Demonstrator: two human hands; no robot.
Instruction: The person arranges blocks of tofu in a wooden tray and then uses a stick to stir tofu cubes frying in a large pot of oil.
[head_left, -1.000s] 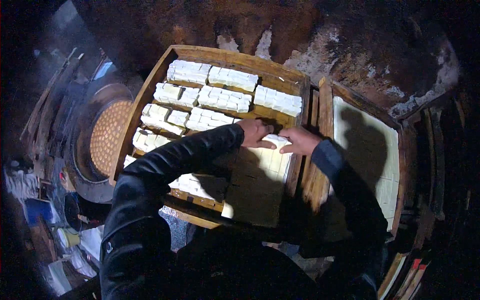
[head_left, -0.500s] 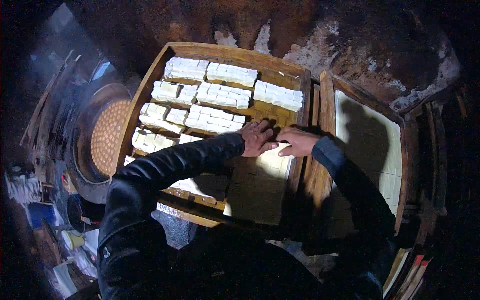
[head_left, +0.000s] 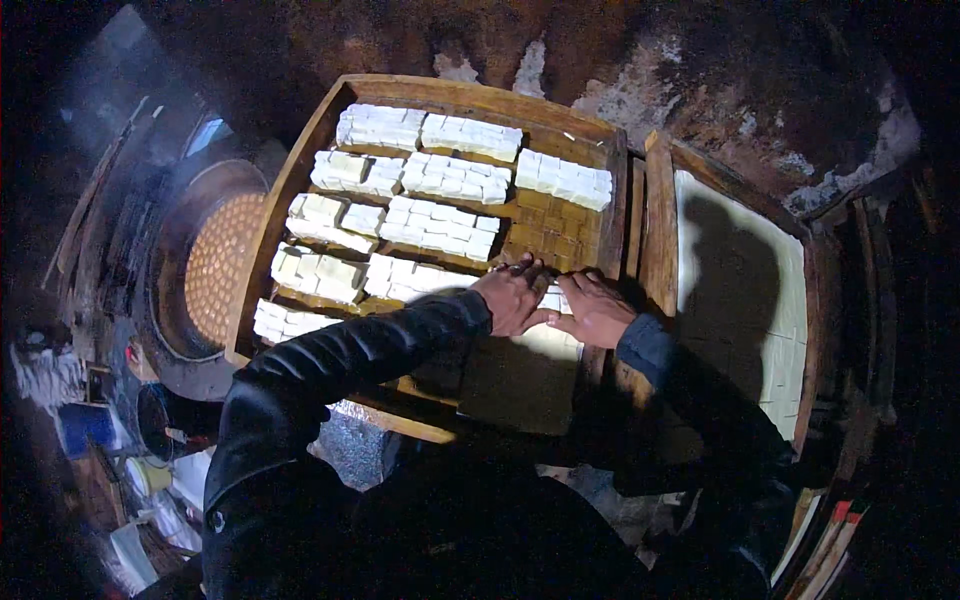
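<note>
White blocks that look like tofu lie in rows in a wooden tray (head_left: 440,88) with a woven bottom. My left hand (head_left: 512,293) and my right hand (head_left: 592,308) meet over the tray's right half. Between and under them is a row of tofu pieces (head_left: 549,301), gripped from both sides with the thumbs at the near edge. My fingertips on the far side are partly hidden. Nearer to me a slab of cut tofu (head_left: 520,385) lies in shadow. Left of my hands stands another tofu row (head_left: 415,278), partly behind my left sleeve.
Right of the tray, a second wooden frame (head_left: 660,225) holds a broad pale slab (head_left: 785,350). At the left sits a large round pan (head_left: 165,290) filled with round orange-brown pieces (head_left: 222,270). A stained wall (head_left: 640,95) rises behind. A pale bucket (head_left: 148,476) is at lower left.
My right hand has gone from pinching at a piece's edge to lying over the row with its fingers forward. Both hands are slightly nearer to me on the tray. The view has shifted a little.
</note>
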